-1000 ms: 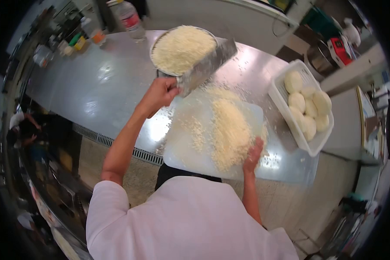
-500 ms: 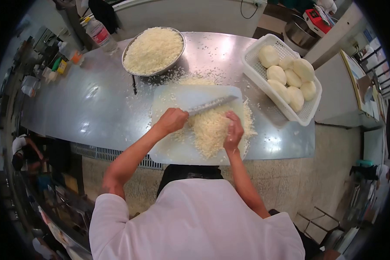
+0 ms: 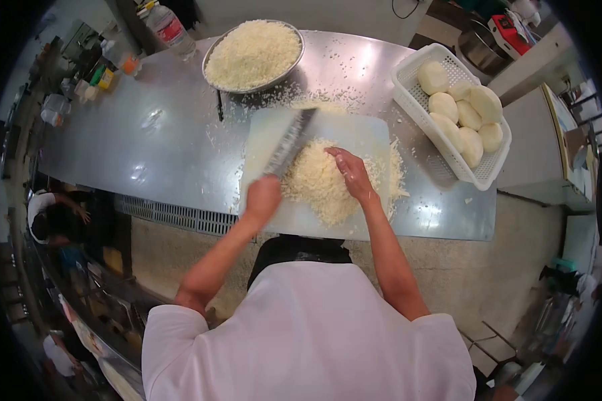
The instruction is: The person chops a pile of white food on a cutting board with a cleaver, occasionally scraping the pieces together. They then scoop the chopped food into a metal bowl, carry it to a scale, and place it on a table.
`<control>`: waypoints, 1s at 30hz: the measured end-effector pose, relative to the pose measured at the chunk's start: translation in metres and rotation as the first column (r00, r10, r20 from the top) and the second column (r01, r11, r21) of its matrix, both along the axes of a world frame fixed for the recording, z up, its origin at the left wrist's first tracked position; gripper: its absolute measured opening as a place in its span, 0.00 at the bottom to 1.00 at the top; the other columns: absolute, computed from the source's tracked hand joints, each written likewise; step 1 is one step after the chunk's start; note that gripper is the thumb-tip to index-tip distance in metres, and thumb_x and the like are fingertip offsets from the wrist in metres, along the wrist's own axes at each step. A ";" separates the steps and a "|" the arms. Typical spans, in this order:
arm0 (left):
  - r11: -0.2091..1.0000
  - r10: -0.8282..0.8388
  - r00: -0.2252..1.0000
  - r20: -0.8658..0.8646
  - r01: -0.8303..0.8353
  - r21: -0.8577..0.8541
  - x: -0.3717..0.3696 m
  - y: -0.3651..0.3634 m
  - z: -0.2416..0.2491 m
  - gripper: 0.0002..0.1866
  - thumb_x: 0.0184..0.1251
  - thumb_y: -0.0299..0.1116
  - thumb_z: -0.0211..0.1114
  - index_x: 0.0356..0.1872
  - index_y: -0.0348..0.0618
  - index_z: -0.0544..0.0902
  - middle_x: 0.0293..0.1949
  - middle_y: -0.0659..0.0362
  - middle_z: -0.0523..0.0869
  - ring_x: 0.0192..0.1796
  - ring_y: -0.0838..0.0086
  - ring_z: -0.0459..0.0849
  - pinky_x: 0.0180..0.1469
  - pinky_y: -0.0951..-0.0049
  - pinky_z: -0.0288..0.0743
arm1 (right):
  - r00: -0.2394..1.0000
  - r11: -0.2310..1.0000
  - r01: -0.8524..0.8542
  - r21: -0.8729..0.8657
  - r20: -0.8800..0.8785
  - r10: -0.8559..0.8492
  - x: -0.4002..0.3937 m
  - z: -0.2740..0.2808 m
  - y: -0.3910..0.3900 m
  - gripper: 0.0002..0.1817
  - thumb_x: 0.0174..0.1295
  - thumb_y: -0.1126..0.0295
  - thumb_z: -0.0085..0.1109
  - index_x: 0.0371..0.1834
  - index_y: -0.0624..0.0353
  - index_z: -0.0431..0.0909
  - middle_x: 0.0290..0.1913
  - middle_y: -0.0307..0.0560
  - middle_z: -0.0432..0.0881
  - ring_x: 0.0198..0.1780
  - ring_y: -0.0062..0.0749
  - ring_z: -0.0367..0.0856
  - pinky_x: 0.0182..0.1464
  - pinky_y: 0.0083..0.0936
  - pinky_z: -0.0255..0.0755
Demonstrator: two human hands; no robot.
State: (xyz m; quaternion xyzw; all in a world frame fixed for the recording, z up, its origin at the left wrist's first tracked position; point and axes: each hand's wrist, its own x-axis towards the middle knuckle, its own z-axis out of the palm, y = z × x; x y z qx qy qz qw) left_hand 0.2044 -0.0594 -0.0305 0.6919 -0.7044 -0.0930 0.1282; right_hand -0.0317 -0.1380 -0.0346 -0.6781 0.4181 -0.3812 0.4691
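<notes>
My left hand (image 3: 264, 198) is closed around the handle of a large kitchen knife (image 3: 289, 143), whose wide blade is smeared by motion and points up and away over the cutting board. Bits of white food cling to the blade. A heap of finely chopped pale vegetable (image 3: 318, 180) lies on the white cutting board (image 3: 361, 130), just right of the knife. Against the heap's right side rests my right hand (image 3: 352, 174), fingers stretched and slightly curved, the fingertips touching the shreds.
Behind the board, a metal bowl (image 3: 264, 87) is piled with chopped pale vegetable. A white plastic basket (image 3: 408, 80) of several peeled round vegetables (image 3: 470, 115) stands at right. Bottles (image 3: 170, 30) line the steel table's (image 3: 134, 134) far left edge. A co-worker (image 3: 47, 214) is at far left.
The knife has swung from pointing right across the board to pointing away, and lifted clear of the heap's top. My right hand has moved left onto the heap. The view has shifted slightly.
</notes>
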 end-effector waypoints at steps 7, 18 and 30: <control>0.991 0.116 0.832 -0.542 -0.063 0.115 0.015 0.027 0.045 0.13 0.67 0.31 0.58 0.24 0.34 0.76 0.14 0.52 0.77 0.15 0.68 0.78 0.19 0.65 0.73 | 0.977 0.964 0.211 -0.162 0.075 -0.201 -0.024 0.007 0.030 0.24 0.73 0.58 0.39 0.52 0.67 0.79 0.57 0.59 0.78 0.65 0.50 0.71 0.67 0.37 0.60; 0.848 0.525 0.207 -0.826 -0.036 0.530 -0.043 0.086 -0.024 0.09 0.72 0.34 0.56 0.32 0.41 0.72 0.16 0.63 0.72 0.14 0.80 0.72 0.15 0.77 0.69 | 0.843 0.797 0.475 -0.374 -0.067 -0.534 0.022 -0.015 0.067 0.25 0.73 0.61 0.32 0.58 0.67 0.76 0.63 0.59 0.73 0.70 0.53 0.62 0.70 0.41 0.54; 0.816 0.495 0.151 -0.856 0.257 0.518 -0.014 0.035 0.036 0.10 0.70 0.30 0.54 0.28 0.39 0.70 0.16 0.64 0.73 0.14 0.81 0.73 0.16 0.77 0.69 | 0.755 0.795 0.607 -0.016 0.325 -0.570 0.073 0.024 0.045 0.26 0.75 0.63 0.30 0.57 0.72 0.74 0.61 0.57 0.75 0.66 0.46 0.69 0.69 0.37 0.57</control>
